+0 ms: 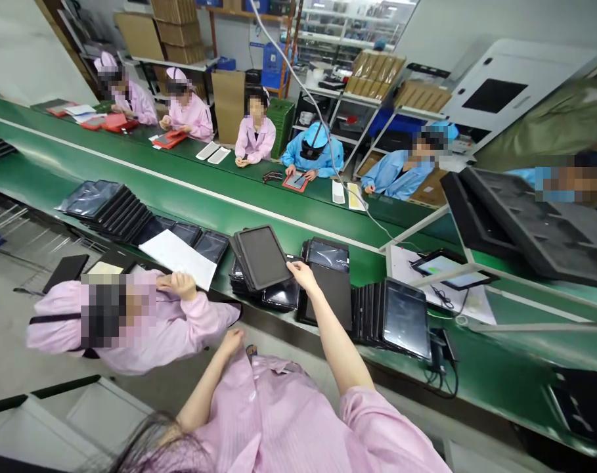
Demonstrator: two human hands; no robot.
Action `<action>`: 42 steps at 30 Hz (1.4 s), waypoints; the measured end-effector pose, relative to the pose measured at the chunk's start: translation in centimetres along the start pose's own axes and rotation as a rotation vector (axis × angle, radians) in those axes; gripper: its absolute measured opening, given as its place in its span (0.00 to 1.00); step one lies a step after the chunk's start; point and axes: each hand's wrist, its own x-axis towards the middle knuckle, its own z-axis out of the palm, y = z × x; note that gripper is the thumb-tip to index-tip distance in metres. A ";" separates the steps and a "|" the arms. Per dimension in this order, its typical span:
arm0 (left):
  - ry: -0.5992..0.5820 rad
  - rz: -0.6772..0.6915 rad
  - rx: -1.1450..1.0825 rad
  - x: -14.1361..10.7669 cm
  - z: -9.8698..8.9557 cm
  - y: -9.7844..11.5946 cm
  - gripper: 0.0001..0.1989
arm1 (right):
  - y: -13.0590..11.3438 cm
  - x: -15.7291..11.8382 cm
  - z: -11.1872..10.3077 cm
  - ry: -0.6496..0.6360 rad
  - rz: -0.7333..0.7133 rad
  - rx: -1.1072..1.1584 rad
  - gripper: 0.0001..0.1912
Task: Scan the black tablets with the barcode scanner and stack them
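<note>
My right hand (304, 276) pinches the right edge of a dark tray-like case (263, 256), which lies tilted over a pile of black tablets (281, 295) on the green bench. Close to my body, my left hand (232, 343) is closed near my pink coat; whether anything is in it is hidden. To the right of the case are a dark flat case (328, 295) and a wrapped tablet (328, 255). A row of upright black tablets (404, 318) stands further right.
Beside me on the left, a person in pink (165, 328) holds a white sheet (180, 257). Stacked wrapped tablets (106, 207) lie beyond. Several people sit across the green bench (194, 190). A metal frame holding foam trays (539, 223) and a cable (298, 75) are at the right.
</note>
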 end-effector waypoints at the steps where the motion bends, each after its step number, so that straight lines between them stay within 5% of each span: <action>1: -0.022 0.000 -0.025 0.4 0.3 1.2 0.16 | 0.2 -0.5 -0.1 -0.026 0.019 0.033 0.17; 7: -0.388 -0.007 -0.322 -1.2 3.4 7.8 0.24 | 2.7 -3.3 -2.7 0.170 0.071 0.299 0.22; 15: -0.478 0.011 -0.392 -1.8 11.2 10.4 0.27 | 11.7 -8.8 -6.0 0.584 0.193 0.694 0.36; 22: -0.294 -0.045 -0.404 2.8 15.7 10.9 0.27 | 13.0 -10.0 -0.7 0.363 0.310 0.535 0.26; 27: -0.013 -0.113 -0.253 6.4 15.2 9.5 0.18 | 12.4 -8.6 3.5 0.127 0.300 0.260 0.16; 31: 0.043 -0.169 -0.152 6.9 14.1 8.0 0.19 | 13.2 -8.2 3.7 0.061 0.177 -0.089 0.10; 35: 0.041 -0.200 -0.123 6.2 14.2 7.8 0.22 | 14.5 -4.0 -0.3 0.131 0.233 -0.093 0.08; 42: 0.084 -0.251 -0.080 6.0 14.6 8.0 0.21 | 16.6 11.4 -13.4 0.396 0.526 -0.237 0.26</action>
